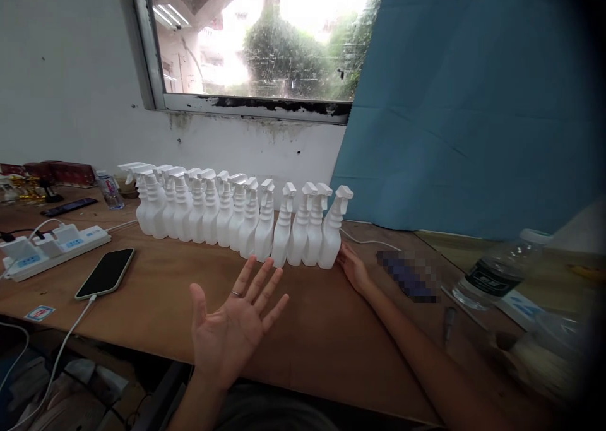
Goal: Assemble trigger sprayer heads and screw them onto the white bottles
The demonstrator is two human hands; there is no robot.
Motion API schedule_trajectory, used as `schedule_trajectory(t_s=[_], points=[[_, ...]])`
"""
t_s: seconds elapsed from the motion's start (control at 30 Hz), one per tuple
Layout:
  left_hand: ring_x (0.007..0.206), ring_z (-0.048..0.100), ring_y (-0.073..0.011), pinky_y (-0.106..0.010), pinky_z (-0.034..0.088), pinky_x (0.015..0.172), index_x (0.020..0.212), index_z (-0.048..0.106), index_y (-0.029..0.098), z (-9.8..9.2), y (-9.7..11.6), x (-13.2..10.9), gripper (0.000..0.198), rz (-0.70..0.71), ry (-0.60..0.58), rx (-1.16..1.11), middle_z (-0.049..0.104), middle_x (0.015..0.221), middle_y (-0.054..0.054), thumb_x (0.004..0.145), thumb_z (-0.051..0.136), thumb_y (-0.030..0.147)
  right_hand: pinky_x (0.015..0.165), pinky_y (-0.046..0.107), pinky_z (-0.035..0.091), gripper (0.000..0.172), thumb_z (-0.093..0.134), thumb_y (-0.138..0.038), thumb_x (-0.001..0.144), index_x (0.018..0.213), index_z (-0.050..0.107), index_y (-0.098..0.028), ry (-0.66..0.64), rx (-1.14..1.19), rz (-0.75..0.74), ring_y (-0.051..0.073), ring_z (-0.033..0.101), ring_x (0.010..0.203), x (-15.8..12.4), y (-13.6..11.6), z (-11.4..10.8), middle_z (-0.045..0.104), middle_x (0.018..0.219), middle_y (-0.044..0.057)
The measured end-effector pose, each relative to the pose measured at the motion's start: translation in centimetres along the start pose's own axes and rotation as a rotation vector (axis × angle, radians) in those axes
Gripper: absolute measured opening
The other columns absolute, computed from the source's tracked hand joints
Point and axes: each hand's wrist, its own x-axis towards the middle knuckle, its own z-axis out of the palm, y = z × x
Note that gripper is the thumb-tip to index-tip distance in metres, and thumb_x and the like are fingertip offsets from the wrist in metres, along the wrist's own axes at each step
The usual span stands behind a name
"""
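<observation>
A long row of white spray bottles (225, 213) stands upright on the brown table, trigger heads on top. My left hand (231, 330) is raised in front of the row, palm toward me and fingers spread, with nothing in it. At the row's right end, my right hand (353, 268) rests low against the side of the last spray bottle (330, 238). Its fingers look stretched out rather than wrapped round, though the tips are partly hidden by the bottle.
On the left lie a phone (106, 273) on a cable, a white power strip (61, 251) and a darker phone (69, 207). A small water bottle (110, 191) stands behind. To the right are a larger water bottle (499, 273) and a blurred-out bluish item (409, 276).
</observation>
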Motion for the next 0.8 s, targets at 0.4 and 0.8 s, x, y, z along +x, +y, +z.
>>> schedule_trajectory(t_s=[0.4,0.8], points=[[0.082,0.060,-0.0192,-0.033,0.046,0.081,0.092,0.066,0.015,-0.3,0.3,1.6,0.028,-0.045,0.409,0.538,0.064,0.084,-0.007,0.092,0.055,0.040,0.087,0.042,0.051,0.048,0.066,-0.062,0.075,0.110,0.065,-0.029,0.057,-0.064,-0.151,0.031,0.057,0.119,1.2,-1.9,0.6,0.064,0.127,0.003],[0.068,0.058,-0.0136,-0.029,0.045,0.070,0.088,0.061,0.015,-1.1,-2.7,11.3,0.024,-0.398,-0.062,1.170,0.062,0.077,-0.002,0.086,0.062,0.039,0.094,0.040,0.048,0.054,0.083,-0.043,0.059,0.107,0.067,-0.026,-0.039,-0.205,-0.387,0.027,0.061,0.111,5.8,-10.3,3.0,0.070,0.114,0.005]])
